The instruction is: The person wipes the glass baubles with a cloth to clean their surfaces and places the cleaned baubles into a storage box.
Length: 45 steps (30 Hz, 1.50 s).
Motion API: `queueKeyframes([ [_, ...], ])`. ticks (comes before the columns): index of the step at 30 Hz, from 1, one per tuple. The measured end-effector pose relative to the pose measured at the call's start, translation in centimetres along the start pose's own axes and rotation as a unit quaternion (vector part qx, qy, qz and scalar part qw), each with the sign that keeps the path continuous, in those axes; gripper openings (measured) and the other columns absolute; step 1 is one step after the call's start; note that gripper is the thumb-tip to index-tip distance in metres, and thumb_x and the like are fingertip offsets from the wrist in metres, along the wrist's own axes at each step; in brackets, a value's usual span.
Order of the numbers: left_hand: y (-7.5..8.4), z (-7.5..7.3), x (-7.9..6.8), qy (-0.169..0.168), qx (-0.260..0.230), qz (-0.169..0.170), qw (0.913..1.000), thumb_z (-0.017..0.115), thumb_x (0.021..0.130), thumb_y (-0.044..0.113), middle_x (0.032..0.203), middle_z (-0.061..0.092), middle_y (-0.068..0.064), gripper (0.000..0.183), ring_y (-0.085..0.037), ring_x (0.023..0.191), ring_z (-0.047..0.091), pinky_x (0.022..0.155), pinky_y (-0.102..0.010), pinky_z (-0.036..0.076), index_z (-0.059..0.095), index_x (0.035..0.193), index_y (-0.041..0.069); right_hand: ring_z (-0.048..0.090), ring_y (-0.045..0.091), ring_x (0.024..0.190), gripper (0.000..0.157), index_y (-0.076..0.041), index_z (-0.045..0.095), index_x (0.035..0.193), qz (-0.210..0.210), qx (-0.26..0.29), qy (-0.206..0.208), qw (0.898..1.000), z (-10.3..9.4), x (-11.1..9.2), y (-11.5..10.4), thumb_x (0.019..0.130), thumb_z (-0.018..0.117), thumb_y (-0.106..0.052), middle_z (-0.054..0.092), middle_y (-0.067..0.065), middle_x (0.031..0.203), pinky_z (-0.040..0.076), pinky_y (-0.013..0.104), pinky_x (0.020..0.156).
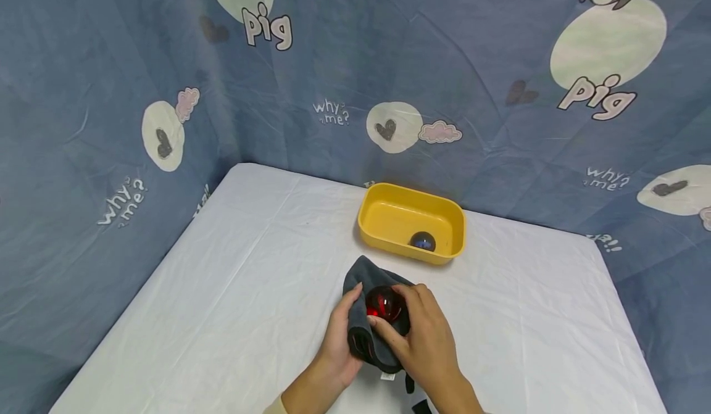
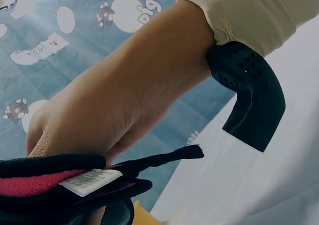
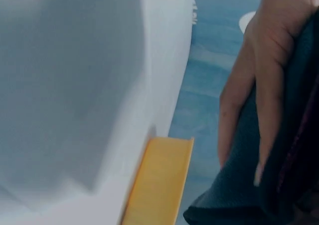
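Note:
A glossy, see-through red ball lies against a folded dark grey cloth. My right hand holds the ball between thumb and fingers from the right. On the left, my left hand grips the cloth, its thumb along the near side. In the right wrist view, fingers spread over the cloth's outer face. The left wrist view shows a pink-red lining in the fold, a white label and a dark strap.
Beyond the hands, a yellow tray stands near the far table edge with a dark blue ball inside. White cloth covers the table. Blue printed fabric hangs behind and at the sides. A black wrist device sits at the beige sleeve.

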<state>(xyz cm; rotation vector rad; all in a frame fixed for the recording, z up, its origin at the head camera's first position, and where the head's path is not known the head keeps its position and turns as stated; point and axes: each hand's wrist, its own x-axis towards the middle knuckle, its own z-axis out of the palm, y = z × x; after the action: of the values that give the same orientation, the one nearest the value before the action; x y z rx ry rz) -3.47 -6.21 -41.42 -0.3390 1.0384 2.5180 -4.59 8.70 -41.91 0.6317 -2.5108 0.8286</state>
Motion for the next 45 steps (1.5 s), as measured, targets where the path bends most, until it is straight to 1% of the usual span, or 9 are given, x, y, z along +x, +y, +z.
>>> queueKeyframes([
  [7, -0.1, 0.1, 0.1, -0.008, -0.009, -0.009, 0.9999, 0.043, 0.097, 0.050, 0.145, 0.040, -0.010, 0.069, -0.018, 0.127, 0.045, 0.106, -0.032, 0.035, 0.027, 0.148, 0.006, 0.046, 0.011, 0.077, 0.052, -0.009, 0.060, 0.102, 0.037, -0.015, 0.021, 0.999, 0.3, 0.0, -0.1, 0.080, 0.073, -0.054, 0.052, -0.002, 0.087, 0.044, 0.029, 0.068],
  [11, 0.0, 0.2, 0.2, -0.012, -0.012, -0.011, 0.9998, 0.043, 0.097, 0.051, 0.147, 0.038, -0.010, 0.069, -0.018, 0.128, 0.044, 0.106, -0.032, 0.034, 0.025, 0.149, 0.008, 0.046, 0.012, 0.078, 0.051, -0.010, 0.060, 0.101, 0.040, -0.014, 0.015, 0.999, 0.1, 0.1, 0.0, 0.079, 0.072, -0.055, 0.052, -0.003, 0.087, 0.043, 0.030, 0.068],
  [14, 0.0, 0.1, 0.1, -0.013, -0.009, -0.006, 0.9999, 0.042, 0.098, 0.051, 0.151, 0.031, -0.011, 0.071, -0.019, 0.130, 0.040, 0.107, -0.033, 0.033, 0.020, 0.150, 0.008, 0.049, 0.011, 0.089, 0.059, -0.011, 0.059, 0.116, 0.028, -0.005, -0.010, 1.000, -0.2, -0.1, 0.1, 0.080, 0.071, -0.056, 0.055, -0.003, 0.099, 0.047, 0.031, 0.077],
  [18, 0.2, 0.0, 0.1, -0.019, -0.007, 0.005, 0.9998, 0.042, 0.098, 0.051, 0.150, 0.032, -0.011, 0.071, -0.019, 0.128, 0.041, 0.105, -0.031, 0.034, 0.021, 0.150, 0.007, 0.049, 0.013, 0.111, 0.069, -0.018, 0.048, 0.140, 0.003, 0.023, -0.055, 0.998, -0.7, -0.2, 0.1, 0.084, 0.069, -0.052, 0.052, -0.003, 0.123, 0.047, 0.035, 0.092],
  [24, 0.1, 0.0, 0.1, -0.022, -0.010, 0.003, 0.9997, 0.041, 0.098, 0.050, 0.150, 0.032, -0.009, 0.069, -0.020, 0.131, 0.037, 0.106, -0.032, 0.032, 0.022, 0.150, 0.007, 0.050, 0.014, 0.115, 0.059, -0.025, 0.050, 0.139, -0.005, 0.046, -0.084, 0.995, -1.2, -0.2, 0.1, 0.088, 0.067, -0.048, 0.050, -0.003, 0.127, 0.046, 0.038, 0.095],
  [28, 0.0, 0.1, 0.1, -0.017, -0.010, 0.000, 0.9998, 0.042, 0.098, 0.050, 0.152, 0.029, -0.010, 0.071, -0.021, 0.133, 0.036, 0.107, -0.034, 0.031, 0.020, 0.150, 0.008, 0.052, 0.010, 0.106, 0.057, -0.022, 0.055, 0.133, 0.000, 0.040, -0.070, 0.997, -1.2, -0.1, 0.1, 0.086, 0.068, -0.051, 0.053, -0.005, 0.119, 0.049, 0.034, 0.088],
  [33, -0.3, 0.2, 0.0, -0.018, -0.007, -0.008, 0.9998, 0.043, 0.097, 0.051, 0.150, 0.033, -0.009, 0.071, -0.020, 0.130, 0.041, 0.107, -0.035, 0.033, 0.021, 0.150, 0.009, 0.051, 0.009, 0.088, 0.055, -0.015, 0.064, 0.118, 0.005, 0.001, -0.019, 1.000, -0.9, 0.0, 0.2, 0.080, 0.071, -0.055, 0.057, -0.006, 0.098, 0.049, 0.030, 0.072],
  [38, -0.3, 0.2, -0.1, -0.019, -0.006, -0.014, 0.9997, 0.044, 0.096, 0.052, 0.146, 0.039, -0.009, 0.070, -0.018, 0.127, 0.045, 0.105, -0.033, 0.035, 0.027, 0.148, 0.008, 0.050, 0.013, 0.084, 0.052, -0.012, 0.065, 0.107, 0.014, -0.016, 0.006, 1.000, -0.6, 0.0, 0.2, 0.079, 0.072, -0.055, 0.058, -0.004, 0.091, 0.048, 0.031, 0.069],
  [45, 0.3, 0.1, 0.0, -0.014, -0.007, 0.004, 0.9999, 0.043, 0.097, 0.051, 0.152, 0.026, -0.010, 0.071, -0.020, 0.132, 0.037, 0.107, -0.033, 0.032, 0.019, 0.150, 0.009, 0.048, 0.013, 0.112, 0.072, -0.016, 0.047, 0.141, -0.006, 0.021, -0.045, 0.999, -0.7, -0.3, 0.3, 0.083, 0.072, -0.050, 0.052, -0.003, 0.126, 0.045, 0.035, 0.094],
])
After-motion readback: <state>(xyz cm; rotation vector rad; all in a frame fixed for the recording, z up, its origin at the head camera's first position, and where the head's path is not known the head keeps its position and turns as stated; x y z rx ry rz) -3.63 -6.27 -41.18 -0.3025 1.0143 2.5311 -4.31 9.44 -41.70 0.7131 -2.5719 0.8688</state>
